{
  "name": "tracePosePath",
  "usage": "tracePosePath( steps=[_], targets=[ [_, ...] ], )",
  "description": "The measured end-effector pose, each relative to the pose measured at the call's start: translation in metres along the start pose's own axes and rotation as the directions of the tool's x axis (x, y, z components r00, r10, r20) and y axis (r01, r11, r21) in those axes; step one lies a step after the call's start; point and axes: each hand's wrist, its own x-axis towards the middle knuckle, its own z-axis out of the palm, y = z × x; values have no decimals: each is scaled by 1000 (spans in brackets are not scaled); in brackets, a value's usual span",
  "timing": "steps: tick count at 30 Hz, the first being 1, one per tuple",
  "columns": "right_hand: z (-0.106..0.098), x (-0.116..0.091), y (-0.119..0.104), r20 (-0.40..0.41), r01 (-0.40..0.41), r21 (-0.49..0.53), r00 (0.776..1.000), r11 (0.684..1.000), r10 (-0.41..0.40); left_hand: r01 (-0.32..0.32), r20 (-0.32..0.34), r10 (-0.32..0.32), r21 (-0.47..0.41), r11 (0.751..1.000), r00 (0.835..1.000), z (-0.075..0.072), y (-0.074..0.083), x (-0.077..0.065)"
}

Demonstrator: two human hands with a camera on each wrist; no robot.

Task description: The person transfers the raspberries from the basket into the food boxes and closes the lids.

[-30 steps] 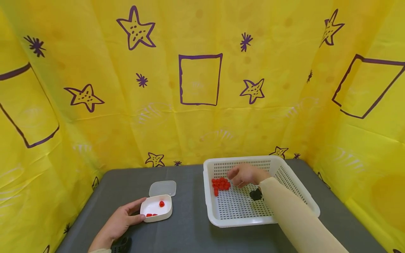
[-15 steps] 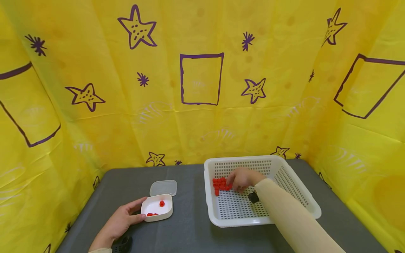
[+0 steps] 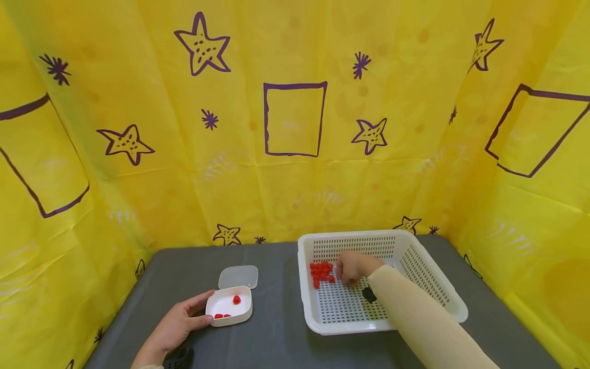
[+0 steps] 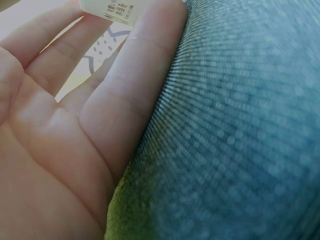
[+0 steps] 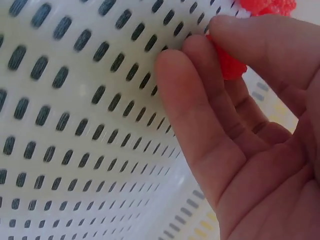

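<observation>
My left hand [image 3: 177, 323] holds a small white lunch box [image 3: 221, 303] by its left side, thumb at the front corner and fingers at the back. A few red raspberries [image 3: 236, 300] lie inside it. In the left wrist view, printed lettering shows on the box wall [image 4: 117, 11] at the fingertips. My right hand [image 3: 354, 266] is down inside a white slotted basket [image 3: 345, 328]. In the right wrist view, its thumb and fingers pinch one red raspberry [image 5: 231, 62]. Left of that hand, several more raspberries [image 3: 320, 272] are clustered in the basket.
A translucent lid [image 3: 238, 277] lies on the grey tabletop [image 3: 272, 287] just behind the lunch box. Something small and black [image 3: 369, 294] shows beside the right sleeve. The basket's raised walls surround the right hand. Yellow patterned cloth [image 3: 295, 205] stands behind and at both sides.
My right hand reached left and down into the raspberry cluster, closed its fingers and drew slightly away to the right. The left hand keeps its hold on the lunch box.
</observation>
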Motion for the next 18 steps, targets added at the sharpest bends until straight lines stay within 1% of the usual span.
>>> tracePosePath(
  steps=[2, 4, 5, 7, 8, 9, 10, 12, 13, 15, 18],
  targets=[
    [-1, -1, 3, -17, 2, -25, 1000, 1000, -2, 2, -5, -2, 8, 1000, 1000, 0, 1, 1],
    [-4, -2, 8, -27, -5, -10, 1000, 1000, 5, 10, -11, -10, 15, 1000, 1000, 1, 3, 2],
    [-6, -3, 10, -30, -10, 20, 1000, 1000, 10, 11, -13, -11, 16, 1000, 1000, 1, 3, 2],
    [-10, -7, 14, -36, -16, 115, 999, 993, 21, 18, -17, -18, 23, 1000, 1000, 2, 5, 3],
    [-12, -9, 16, -40, -17, 177, 999, 984, 25, 20, -18, -19, 26, 999, 1000, 2, 5, 3],
    [-15, -11, 17, -45, -18, 246, 999, 969, 30, 24, -17, -23, 25, 999, 1000, 2, 5, 3],
    [-17, -13, 19, -52, -13, 323, 998, 946, 31, 23, -17, -23, 28, 999, 1000, 2, 4, 3],
    [-23, -17, 20, -72, 7, 473, 997, 881, 31, 33, -24, -32, 32, 999, 999, 3, 4, 3],
    [-26, -18, 20, -86, 24, 543, 996, 839, 27, 37, -24, -36, 30, 999, 999, 3, 3, 3],
    [-31, -18, 16, -122, 69, 679, 992, 731, 20, 48, -34, -47, 25, 999, 998, 3, 2, 2],
    [-37, -16, 0, -182, 143, 828, 983, 542, 19, 57, -42, -57, 14, 998, 998, 3, 0, 1]
  ],
)
